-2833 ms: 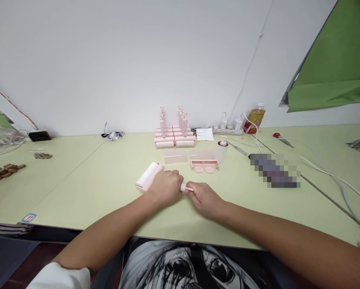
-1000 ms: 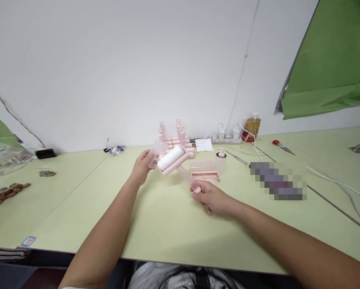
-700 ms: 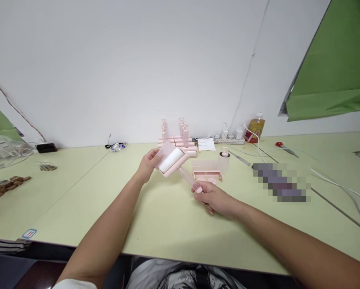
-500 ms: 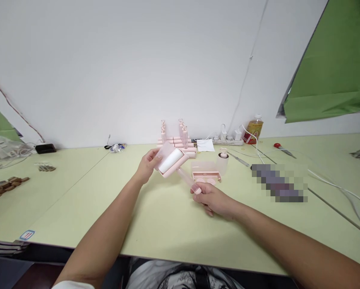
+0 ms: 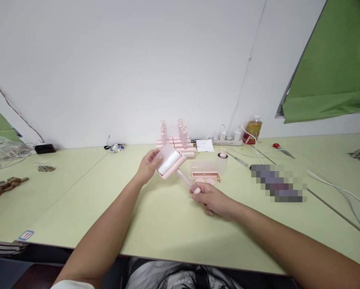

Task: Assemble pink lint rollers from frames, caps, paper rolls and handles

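A pink lint roller point(image 5: 172, 163) is held up above the table between my two hands. My left hand point(image 5: 149, 166) grips the translucent cover at its head, thumb on top and fingers behind. The white roll point(image 5: 169, 162) shows through and beside that cover. Wrapped round the end of the clear handle point(image 5: 184, 179) is my right hand point(image 5: 211, 198). Just beyond the right hand lies an opened pink case point(image 5: 206, 175) with a translucent lid and round pink pieces near it. A pale cylindrical cup point(image 5: 221, 165) stands beside it, with a pink part in its top.
Several pink lint rollers point(image 5: 175, 146) stand at the back near the wall. To their right are white paper point(image 5: 205, 145), a power strip point(image 5: 228, 142) and a bottle point(image 5: 252, 130). A screwdriver point(image 5: 284, 150) and cables lie right; wooden pieces point(image 5: 7, 186) lie far left.
The translucent cover has swung down closer over the white roll under my left hand. The right hand keeps its hold on the handle end, almost unmoved.
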`<state>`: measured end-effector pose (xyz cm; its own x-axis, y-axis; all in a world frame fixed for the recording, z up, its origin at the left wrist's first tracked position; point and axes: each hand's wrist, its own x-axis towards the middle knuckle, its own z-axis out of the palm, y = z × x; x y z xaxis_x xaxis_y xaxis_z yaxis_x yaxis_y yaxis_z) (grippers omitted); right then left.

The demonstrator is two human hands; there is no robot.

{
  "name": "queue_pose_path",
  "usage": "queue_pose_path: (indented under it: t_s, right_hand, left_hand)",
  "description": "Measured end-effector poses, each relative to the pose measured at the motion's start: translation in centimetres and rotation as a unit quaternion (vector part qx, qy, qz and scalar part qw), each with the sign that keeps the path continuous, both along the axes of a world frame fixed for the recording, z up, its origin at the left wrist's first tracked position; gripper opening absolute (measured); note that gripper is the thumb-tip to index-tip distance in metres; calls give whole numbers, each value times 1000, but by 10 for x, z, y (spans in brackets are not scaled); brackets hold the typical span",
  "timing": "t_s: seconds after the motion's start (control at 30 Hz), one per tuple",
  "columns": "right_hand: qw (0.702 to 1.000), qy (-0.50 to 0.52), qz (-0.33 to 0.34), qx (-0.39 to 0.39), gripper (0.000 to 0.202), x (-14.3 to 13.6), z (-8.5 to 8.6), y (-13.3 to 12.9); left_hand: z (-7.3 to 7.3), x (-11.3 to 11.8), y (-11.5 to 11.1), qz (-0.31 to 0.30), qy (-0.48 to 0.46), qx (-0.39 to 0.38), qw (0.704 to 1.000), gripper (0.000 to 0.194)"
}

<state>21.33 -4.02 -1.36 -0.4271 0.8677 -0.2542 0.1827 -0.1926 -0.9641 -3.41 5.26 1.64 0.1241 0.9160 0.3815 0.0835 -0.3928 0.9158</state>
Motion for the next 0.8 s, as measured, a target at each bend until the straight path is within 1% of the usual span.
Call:
queue_pose_path:
  t_s: [0.17,0.37,0.5,0.6,0.67,0.73,0.8]
  right_hand:
    - [1000,-1,-1,9,20,0,1,-1]
    - [1000,-3,-5,12,23,-1,-4,0]
    - [1000,-4,-18,9,23,-2,-7,0]
    - [1000,0,-24,1,25,-3,-9,-1]
    - [1000,14,-25,-6,28,-3,-10,0]
    - [999,42,-31,-13,32,-3,-9,1]
    - [996,72,-37,-21,35,-2,-7,2]
  left_hand:
    - [1,0,-2,-17,-10,-10,1000,48]
    - [1,-4,-2,-38,23,-15,999,49]
    - [-1,1,-5,-82,54,-1,995,48]
    - [1,5,-9,-115,96,16,989,47]
    - [5,5,-13,-123,142,17,982,50]
    - [10,4,-16,-107,213,42,970,54]
    - [13,2,-18,-68,293,101,948,61]
